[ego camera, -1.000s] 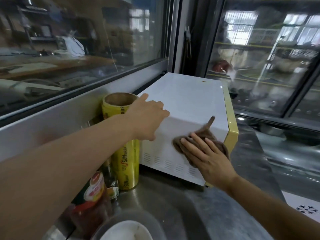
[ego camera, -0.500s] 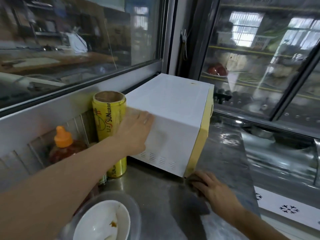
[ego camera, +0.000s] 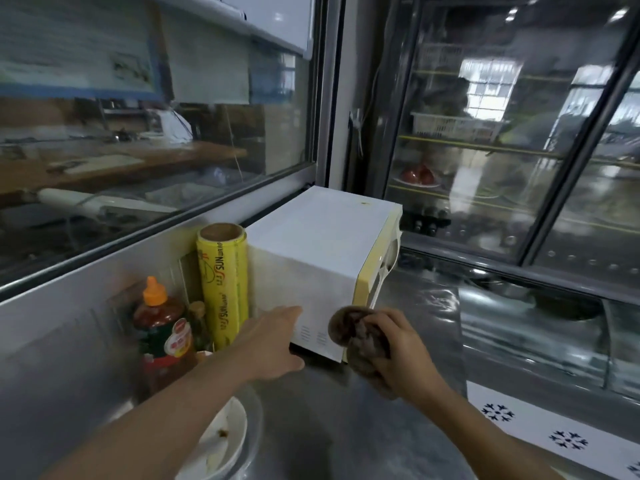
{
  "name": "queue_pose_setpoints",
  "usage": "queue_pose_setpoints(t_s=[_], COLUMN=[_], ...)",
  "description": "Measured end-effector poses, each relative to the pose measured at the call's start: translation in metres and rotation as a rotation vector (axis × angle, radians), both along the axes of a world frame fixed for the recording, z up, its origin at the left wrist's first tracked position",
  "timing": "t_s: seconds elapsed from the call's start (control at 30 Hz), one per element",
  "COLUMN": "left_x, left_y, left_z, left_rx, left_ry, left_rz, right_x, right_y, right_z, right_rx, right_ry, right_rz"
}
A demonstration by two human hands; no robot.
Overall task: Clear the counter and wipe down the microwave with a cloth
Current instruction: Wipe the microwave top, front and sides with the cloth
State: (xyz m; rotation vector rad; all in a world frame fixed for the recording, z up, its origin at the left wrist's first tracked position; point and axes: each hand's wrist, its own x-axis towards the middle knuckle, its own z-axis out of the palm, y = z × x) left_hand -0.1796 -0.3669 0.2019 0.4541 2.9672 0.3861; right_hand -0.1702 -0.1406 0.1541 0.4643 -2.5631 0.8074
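Note:
A white microwave (ego camera: 322, 244) with a pale yellow front stands on the steel counter (ego camera: 339, 431) against the window wall. My right hand (ego camera: 401, 351) grips a bunched brown cloth (ego camera: 353, 334) held up at the microwave's lower near corner. My left hand (ego camera: 273, 341) lies with straight fingers against the low part of the microwave's white side panel, beside the vent slots.
A yellow roll of cling wrap (ego camera: 223, 282) stands upright left of the microwave. A red sauce bottle (ego camera: 161, 327) with an orange cap is beside it. A white dish (ego camera: 221, 441) with sauce stains sits under my left forearm. Glass-door fridges (ego camera: 485, 133) fill the right.
My right hand came up from the counter at the microwave's base, now gripping the cloth bunched at the corner. My left hand slid lower down the side panel. The view pulled back.

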Motion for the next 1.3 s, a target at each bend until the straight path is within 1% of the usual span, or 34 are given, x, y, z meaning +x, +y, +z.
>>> queue_pose_setpoints(t_s=[0.17, 0.3, 0.4, 0.47, 0.5, 0.57, 0.63, 0.7, 0.77, 0.87, 0.9, 0.97, 1.03, 1.2, 1.3], left_x=[0.043, 0.097, 0.136, 0.157, 0.164, 0.179, 0.192, 0.202, 0.211, 0.221, 0.223, 0.227, 0.232, 0.246, 0.257], left_y=[0.013, 0.026, 0.038, 0.046, 0.048, 0.054, 0.059, 0.063, 0.066, 0.072, 0.075, 0.085, 0.101, 0.157, 0.199], left_z=[0.016, 0.019, 0.016, 0.014, 0.014, 0.015, 0.02, 0.027, 0.033, 0.039, 0.04, 0.043, 0.047, 0.053, 0.054], left_rx=[0.235, 0.448, 0.577, 0.687, 0.713, 0.692, 0.663, 0.653, 0.618, 0.527, 0.513, 0.508, 0.522, 0.534, 0.636], left_ry=[-0.115, -0.15, -0.195, -0.186, -0.155, -0.081, -0.034, -0.012, 0.002, 0.042, 0.04, 0.017, -0.014, -0.082, -0.162], left_rz=[-0.026, -0.017, -0.033, -0.042, -0.038, -0.043, -0.043, -0.036, -0.055, -0.144, -0.17, -0.209, -0.227, -0.267, -0.23], right_x=[0.04, 0.085, 0.125, 0.153, 0.165, 0.191, 0.217, 0.242, 0.262, 0.289, 0.297, 0.313, 0.327, 0.353, 0.37], right_y=[-0.004, -0.01, -0.016, -0.02, -0.021, -0.018, -0.01, 0.002, 0.017, 0.04, 0.047, 0.062, 0.076, 0.126, 0.166], right_z=[0.031, 0.044, 0.048, 0.05, 0.051, 0.056, 0.063, 0.069, 0.073, 0.078, 0.079, 0.082, 0.085, 0.092, 0.094], right_rx=[-0.164, -0.39, -0.562, -0.605, -0.606, -0.57, -0.421, -0.287, -0.241, -0.221, -0.233, -0.342, -0.428, -0.5, -0.561], right_ry=[-0.129, -0.141, -0.226, -0.276, -0.289, -0.272, -0.23, -0.239, -0.257, -0.317, -0.342, -0.375, -0.366, -0.242, -0.167], right_rz=[-0.108, -0.196, -0.263, -0.288, -0.3, -0.339, -0.386, -0.414, -0.429, -0.478, -0.497, -0.514, -0.546, -0.61, -0.616])
